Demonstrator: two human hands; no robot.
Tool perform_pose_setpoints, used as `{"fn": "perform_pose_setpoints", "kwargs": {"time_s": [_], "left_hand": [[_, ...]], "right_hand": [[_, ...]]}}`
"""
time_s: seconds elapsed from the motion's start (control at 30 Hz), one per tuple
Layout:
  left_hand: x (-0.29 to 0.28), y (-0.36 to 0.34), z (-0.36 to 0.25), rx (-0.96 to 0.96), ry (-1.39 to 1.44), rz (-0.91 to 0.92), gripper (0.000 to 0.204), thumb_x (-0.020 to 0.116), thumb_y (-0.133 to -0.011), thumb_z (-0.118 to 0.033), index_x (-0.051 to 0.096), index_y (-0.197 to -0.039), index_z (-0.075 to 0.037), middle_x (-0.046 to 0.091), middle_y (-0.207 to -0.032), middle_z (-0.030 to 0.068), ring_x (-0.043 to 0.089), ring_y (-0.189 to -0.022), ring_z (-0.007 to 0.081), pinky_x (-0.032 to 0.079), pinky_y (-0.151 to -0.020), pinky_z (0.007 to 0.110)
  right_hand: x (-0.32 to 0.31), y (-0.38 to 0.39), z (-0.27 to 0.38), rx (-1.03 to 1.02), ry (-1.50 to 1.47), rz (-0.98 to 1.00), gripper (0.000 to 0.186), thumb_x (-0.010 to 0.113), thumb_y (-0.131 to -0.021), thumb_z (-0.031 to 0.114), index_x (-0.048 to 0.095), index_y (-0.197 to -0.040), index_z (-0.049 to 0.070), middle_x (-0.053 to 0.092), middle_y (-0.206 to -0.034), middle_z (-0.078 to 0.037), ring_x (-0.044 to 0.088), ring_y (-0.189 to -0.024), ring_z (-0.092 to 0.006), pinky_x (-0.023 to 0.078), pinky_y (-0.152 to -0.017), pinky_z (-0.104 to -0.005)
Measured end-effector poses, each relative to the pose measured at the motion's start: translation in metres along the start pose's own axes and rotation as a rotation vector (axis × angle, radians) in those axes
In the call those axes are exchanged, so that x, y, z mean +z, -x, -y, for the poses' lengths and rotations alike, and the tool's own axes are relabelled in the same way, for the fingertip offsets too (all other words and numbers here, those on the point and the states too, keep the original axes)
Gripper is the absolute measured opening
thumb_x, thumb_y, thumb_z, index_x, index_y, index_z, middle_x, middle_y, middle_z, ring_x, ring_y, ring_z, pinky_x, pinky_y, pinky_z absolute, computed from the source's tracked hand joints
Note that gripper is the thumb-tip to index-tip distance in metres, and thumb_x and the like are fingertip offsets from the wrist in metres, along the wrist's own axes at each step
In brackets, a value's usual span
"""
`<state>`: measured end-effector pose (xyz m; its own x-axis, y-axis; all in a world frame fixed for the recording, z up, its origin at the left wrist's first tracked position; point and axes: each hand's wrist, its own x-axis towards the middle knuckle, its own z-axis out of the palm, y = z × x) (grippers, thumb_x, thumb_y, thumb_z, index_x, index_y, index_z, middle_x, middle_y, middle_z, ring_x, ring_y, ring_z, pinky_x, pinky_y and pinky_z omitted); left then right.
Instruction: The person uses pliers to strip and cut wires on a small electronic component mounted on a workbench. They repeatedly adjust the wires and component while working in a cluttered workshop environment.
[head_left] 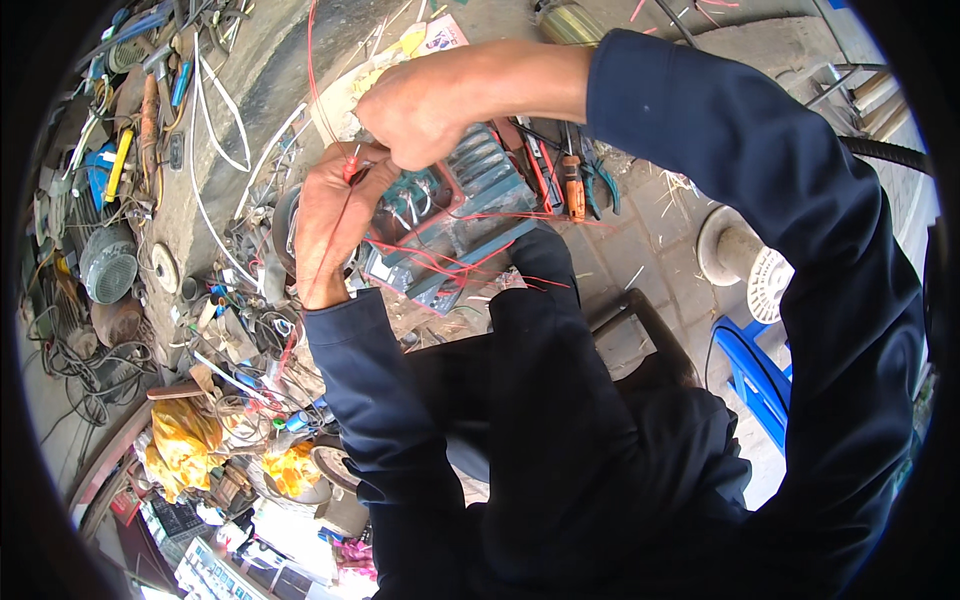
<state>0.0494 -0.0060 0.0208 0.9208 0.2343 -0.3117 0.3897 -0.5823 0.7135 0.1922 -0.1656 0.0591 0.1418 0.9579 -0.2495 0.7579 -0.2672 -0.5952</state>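
My left hand (330, 215) is closed on a red wire, with a small red piece (350, 168) and a pale tip poking up from the fingers. My right hand (415, 125) is curled against it from above, its fingertips hidden; what they hold cannot be seen. Under both hands lies a teal-grey metal housing (490, 185) with an open box on it, holding several white and dark leads. Loose red wires trail across its front.
Pliers (600, 185), an orange-handled screwdriver (574, 195) and red-handled tools (542, 170) lie right of the housing. Further right are a white spool (730, 250) and blue stool (760, 370). Cluttered tools, cables and parts (120, 280) cover the left side.
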Motion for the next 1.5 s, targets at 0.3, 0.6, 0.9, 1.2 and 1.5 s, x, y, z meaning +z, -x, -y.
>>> {"fn": "perform_pose_setpoints", "kwargs": {"time_s": [0.3, 0.6, 0.9, 1.2, 1.5], "left_hand": [[-0.002, 0.006, 0.003, 0.269, -0.157, -0.015, 0.019, 0.074, -0.091, -0.015, 0.08, -0.107, -0.007, 0.075, -0.108, 0.0166, 0.072, -0.101, 0.0364, 0.056, -0.089, 0.044], [0.006, 0.004, 0.015, 0.409, -0.28, -0.121, 0.017, 0.072, -0.091, -0.017, 0.078, -0.105, -0.008, 0.073, -0.101, 0.0173, 0.07, -0.098, 0.0393, 0.055, -0.085, 0.046], [0.006, -0.002, 0.021, 0.317, -0.179, -0.05, 0.02, 0.068, -0.094, -0.022, 0.082, -0.106, -0.014, 0.075, -0.103, 0.0166, 0.071, -0.103, 0.0401, 0.056, -0.091, 0.048], [-0.007, -0.002, 0.01, 0.201, -0.158, 0.047, 0.029, 0.063, -0.087, -0.018, 0.08, -0.105, -0.002, 0.077, -0.113, 0.0201, 0.072, -0.111, 0.0377, 0.057, -0.097, 0.046], [0.001, -0.004, 0.019, 0.248, -0.155, -0.026, 0.028, 0.062, -0.086, -0.014, 0.079, -0.103, 0.0, 0.076, -0.108, 0.0246, 0.072, -0.104, 0.0438, 0.058, -0.09, 0.051]], "right_hand": [[0.018, 0.023, 0.017, 0.107, 0.089, -0.065, 0.015, 0.068, -0.077, 0.004, 0.075, -0.086, -0.005, 0.074, -0.088, -0.027, 0.074, -0.087, -0.0447, 0.058, -0.077, -0.0518], [0.039, 0.027, 0.02, 0.182, 0.023, -0.098, 0.015, 0.061, -0.084, 0.005, 0.069, -0.091, -0.006, 0.068, -0.087, -0.03, 0.068, -0.085, -0.0491, 0.053, -0.077, -0.0545], [0.043, 0.031, 0.027, 0.447, -0.411, -0.077, 0.031, 0.065, -0.097, 0.009, 0.075, -0.12, -0.008, 0.078, -0.103, -0.014, 0.072, -0.093, -0.0207, 0.056, -0.087, -0.0349], [0.04, 0.025, 0.035, 0.66, -0.561, -0.095, 0.032, 0.066, -0.098, 0.016, 0.076, -0.118, -0.009, 0.075, -0.095, -0.008, 0.065, -0.083, -0.0164, 0.051, -0.075, -0.0318], [0.046, 0.013, 0.038, 0.514, -0.065, -0.108, 0.026, 0.064, -0.086, 0.014, 0.079, -0.099, -0.002, 0.075, -0.083, -0.02, 0.072, -0.076, -0.0274, 0.057, -0.077, -0.0413]]}}
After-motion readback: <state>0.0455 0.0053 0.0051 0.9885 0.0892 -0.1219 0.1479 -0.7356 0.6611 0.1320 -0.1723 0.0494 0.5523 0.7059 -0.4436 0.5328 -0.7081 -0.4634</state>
